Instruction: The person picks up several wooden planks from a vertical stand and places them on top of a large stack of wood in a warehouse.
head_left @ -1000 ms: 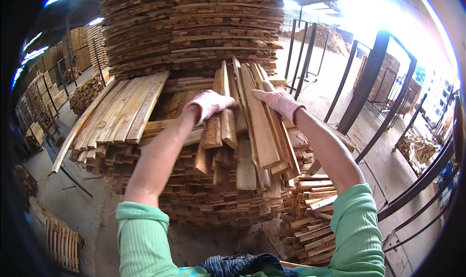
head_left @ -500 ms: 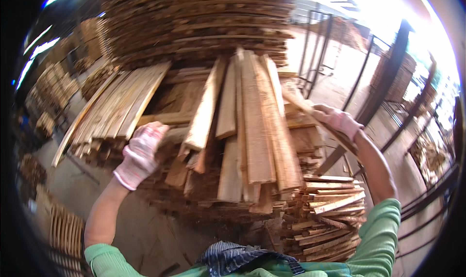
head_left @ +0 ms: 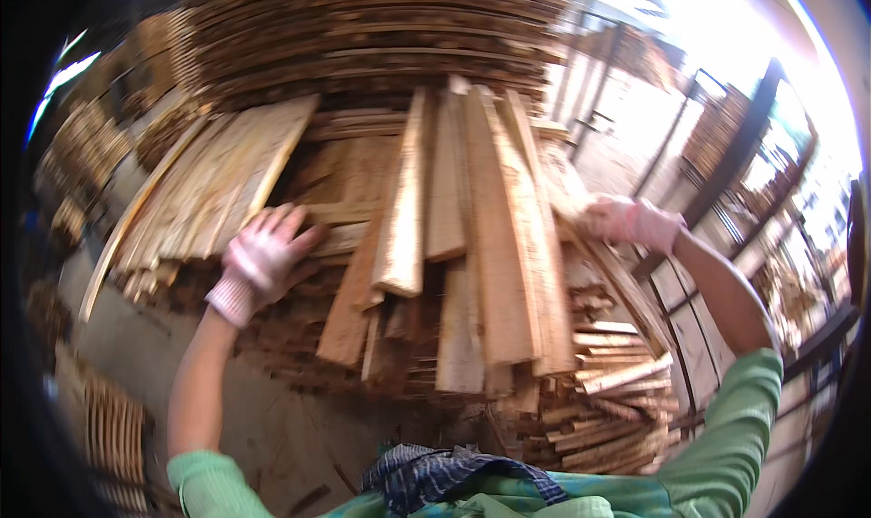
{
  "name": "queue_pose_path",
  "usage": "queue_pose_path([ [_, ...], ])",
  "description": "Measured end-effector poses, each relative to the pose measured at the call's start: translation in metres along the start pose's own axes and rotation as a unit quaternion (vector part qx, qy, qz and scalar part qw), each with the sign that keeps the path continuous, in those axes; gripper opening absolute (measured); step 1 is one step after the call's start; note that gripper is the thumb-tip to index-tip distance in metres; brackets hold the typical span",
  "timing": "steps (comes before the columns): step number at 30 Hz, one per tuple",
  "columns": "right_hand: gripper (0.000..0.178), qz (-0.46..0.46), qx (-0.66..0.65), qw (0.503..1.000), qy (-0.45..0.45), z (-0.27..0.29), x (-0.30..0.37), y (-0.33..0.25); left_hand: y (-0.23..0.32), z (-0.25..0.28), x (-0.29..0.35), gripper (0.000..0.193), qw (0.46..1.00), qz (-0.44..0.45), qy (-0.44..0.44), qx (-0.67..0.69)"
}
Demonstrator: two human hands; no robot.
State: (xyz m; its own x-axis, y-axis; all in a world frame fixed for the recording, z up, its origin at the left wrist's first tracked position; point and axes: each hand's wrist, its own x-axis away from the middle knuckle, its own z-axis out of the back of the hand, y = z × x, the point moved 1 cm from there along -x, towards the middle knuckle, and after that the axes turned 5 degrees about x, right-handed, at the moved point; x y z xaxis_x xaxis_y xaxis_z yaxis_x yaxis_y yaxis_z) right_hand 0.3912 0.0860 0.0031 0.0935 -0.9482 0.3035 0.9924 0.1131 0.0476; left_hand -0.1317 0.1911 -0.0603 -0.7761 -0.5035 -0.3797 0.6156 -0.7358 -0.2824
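My left hand point(head_left: 263, 257), in a pink and white knit glove, has its fingers spread at the front right corner of a row of pale boards point(head_left: 213, 182). Whether it touches them I cannot tell. My right hand point(head_left: 631, 221), gloved alike, is closed around a wooden plank point(head_left: 626, 291) at the right side of the stack. That plank slants down toward me. Between my hands several loose planks point(head_left: 499, 282) lie lengthwise, overlapping, their near ends jutting over the stack's front. The right glove is blurred and its fingertips are hard to see.
A tall stack of layered boards point(head_left: 372, 46) rises behind. Below my right arm sits a pile of short wood pieces point(head_left: 608, 409). A dark metal frame point(head_left: 735, 173) stands at right. Slatted wood point(head_left: 113, 427) is on the floor at lower left.
My left hand's fingers have spread from a curled shape. The plank in my right hand has turned, its near end now lower and farther out. Some middle planks have shifted slightly.
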Motion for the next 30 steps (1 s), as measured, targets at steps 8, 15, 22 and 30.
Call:
queue_pose_path([
  [8,0.1,-0.014,0.063,0.996,0.058,-0.013,-0.033,0.027,0.005,0.009,0.007,0.063,0.999,-0.007,0.046,-0.003],
  [15,0.045,-0.06,0.022,0.988,0.144,-0.03,-0.001,0.002,0.007,0.009,0.007,0.057,0.998,0.054,-0.039,0.016],
  [22,0.057,-0.066,0.107,0.989,0.074,-0.02,0.009,0.013,-0.003,0.041,-0.023,0.045,0.957,0.11,-0.153,0.221],
  [30,0.036,0.064,0.511,0.761,0.396,-0.04,-0.062,-0.02,0.031,-0.026,-0.178,0.105,0.772,0.289,-0.073,0.562],
])
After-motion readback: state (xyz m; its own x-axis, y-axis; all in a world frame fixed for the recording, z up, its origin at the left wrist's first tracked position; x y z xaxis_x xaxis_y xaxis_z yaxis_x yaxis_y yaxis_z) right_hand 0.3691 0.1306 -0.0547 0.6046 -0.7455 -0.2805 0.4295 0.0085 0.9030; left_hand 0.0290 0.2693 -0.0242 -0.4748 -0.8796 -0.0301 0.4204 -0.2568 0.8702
